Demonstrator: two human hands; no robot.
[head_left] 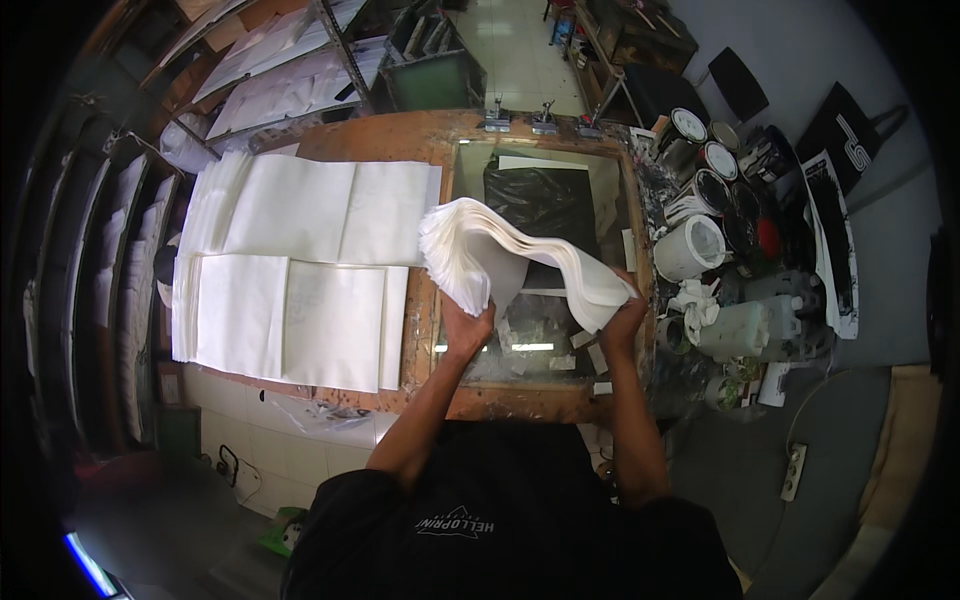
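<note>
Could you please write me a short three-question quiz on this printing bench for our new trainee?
1. True or false: both hands grip the same stack of white sheets.
2. What lies under the raised stack: A) a glass-topped frame, B) a sink, C) a keyboard?
3. On which side of the person do the two flat piles of white sheets lie?

Key:
1. True: left hand and right hand hold the stack.
2. A, the glass-topped frame.
3. Left.
</note>
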